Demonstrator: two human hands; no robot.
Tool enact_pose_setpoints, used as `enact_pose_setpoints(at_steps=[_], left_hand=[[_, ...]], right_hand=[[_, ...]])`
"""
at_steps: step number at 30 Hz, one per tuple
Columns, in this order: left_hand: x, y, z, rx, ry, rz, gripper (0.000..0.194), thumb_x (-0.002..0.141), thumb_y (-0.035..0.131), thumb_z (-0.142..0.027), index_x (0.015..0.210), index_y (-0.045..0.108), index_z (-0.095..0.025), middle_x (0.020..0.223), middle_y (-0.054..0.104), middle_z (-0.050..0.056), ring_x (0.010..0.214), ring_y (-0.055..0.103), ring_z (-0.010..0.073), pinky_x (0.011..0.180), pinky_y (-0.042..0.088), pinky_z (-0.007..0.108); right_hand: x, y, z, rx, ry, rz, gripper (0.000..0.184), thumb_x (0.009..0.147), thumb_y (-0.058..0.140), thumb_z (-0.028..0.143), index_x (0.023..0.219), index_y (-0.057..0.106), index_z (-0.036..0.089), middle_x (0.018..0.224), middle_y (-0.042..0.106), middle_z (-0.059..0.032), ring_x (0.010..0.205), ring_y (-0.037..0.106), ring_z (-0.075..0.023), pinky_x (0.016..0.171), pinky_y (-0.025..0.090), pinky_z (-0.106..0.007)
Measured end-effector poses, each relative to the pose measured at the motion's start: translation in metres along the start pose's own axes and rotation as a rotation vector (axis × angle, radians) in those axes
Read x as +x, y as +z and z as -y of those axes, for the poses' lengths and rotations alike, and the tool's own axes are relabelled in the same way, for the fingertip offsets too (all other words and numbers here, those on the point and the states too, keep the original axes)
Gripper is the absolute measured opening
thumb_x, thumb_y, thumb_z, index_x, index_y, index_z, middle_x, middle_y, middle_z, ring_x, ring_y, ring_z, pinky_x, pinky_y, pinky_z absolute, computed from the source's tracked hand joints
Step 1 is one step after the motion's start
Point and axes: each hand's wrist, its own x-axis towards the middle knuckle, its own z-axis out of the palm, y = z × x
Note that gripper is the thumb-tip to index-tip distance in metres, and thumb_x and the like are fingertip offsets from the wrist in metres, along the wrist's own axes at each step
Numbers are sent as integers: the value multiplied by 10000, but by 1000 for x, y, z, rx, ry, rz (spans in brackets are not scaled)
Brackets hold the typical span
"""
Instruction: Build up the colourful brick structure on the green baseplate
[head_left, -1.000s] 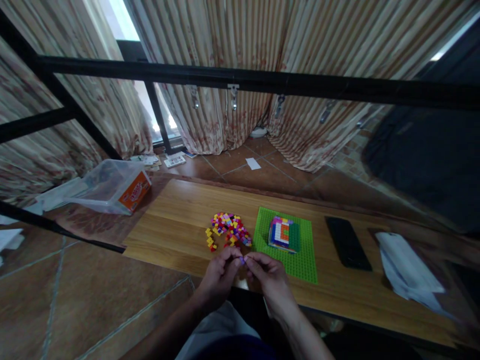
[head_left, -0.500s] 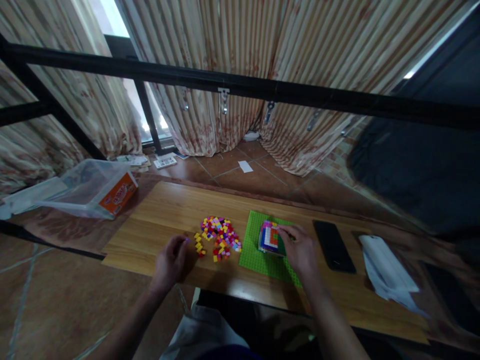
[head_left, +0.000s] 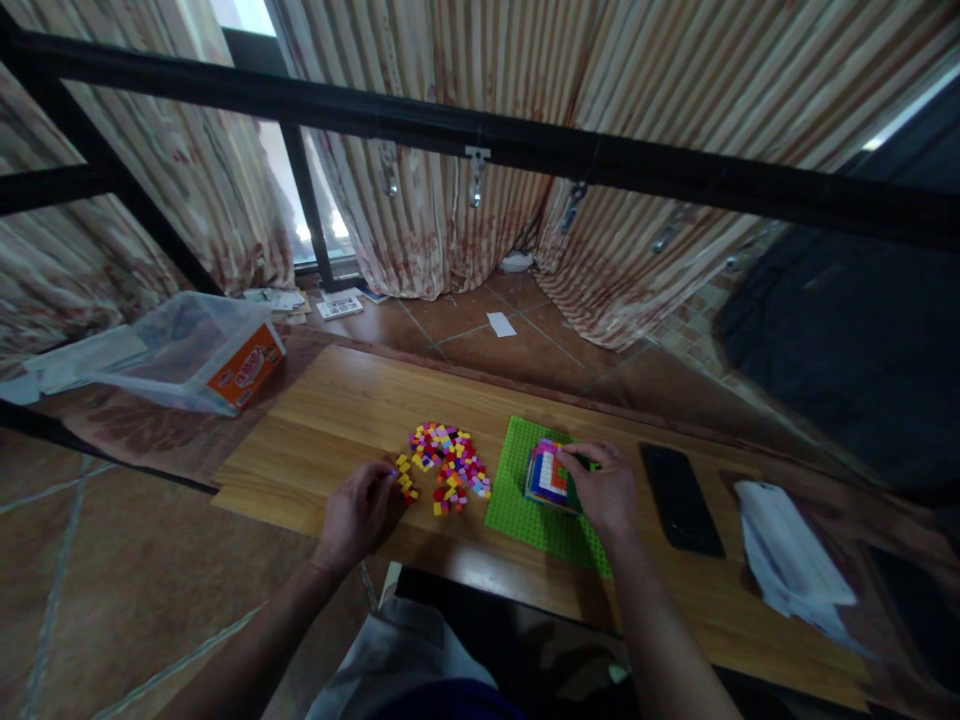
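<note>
My left hand [head_left: 357, 512] is closed in a pinch at the left of a pile of small toy bricks [head_left: 444, 452]. A tiny purple brick [head_left: 392, 472] shows at its fingertips. My right hand [head_left: 606, 490] is closed, its thumb and forefinger at the top of a square built block of bricks [head_left: 550, 474]. Whatever those fingertips hold is hidden. The block has white, blue, orange, pink and green bricks on top and stands on a green studded baseplate [head_left: 508, 508]. My right hand covers its right side.
A black phone [head_left: 681, 498] and a white pouch-like item [head_left: 795, 545] lie right of the baseplate on the wooden table [head_left: 330, 400]. At the left stands a clear plastic bin [head_left: 187, 345] with an orange label. A black metal bar [head_left: 420, 112] crosses in front of the curtains.
The view has tilted and shifted slightly. My left hand has come closer to the yellow bricks at the pile's edge. My right fingertips stay at the block, now lower against its top.
</note>
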Motion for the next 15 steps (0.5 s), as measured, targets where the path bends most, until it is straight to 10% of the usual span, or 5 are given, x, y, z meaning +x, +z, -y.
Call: enact_pose_setpoints(at_steps=[15], left_hand=[[-1,6,8,58,60,-23,250,935,468,-412,962,615,-212,895,706,50,808,676,192,754,547,321]], right_hand=[[-4,0,-4,3,-61,-17,329,812,580,513,742,702,216,879,657,-75,896,602,-233,845,459,-378]])
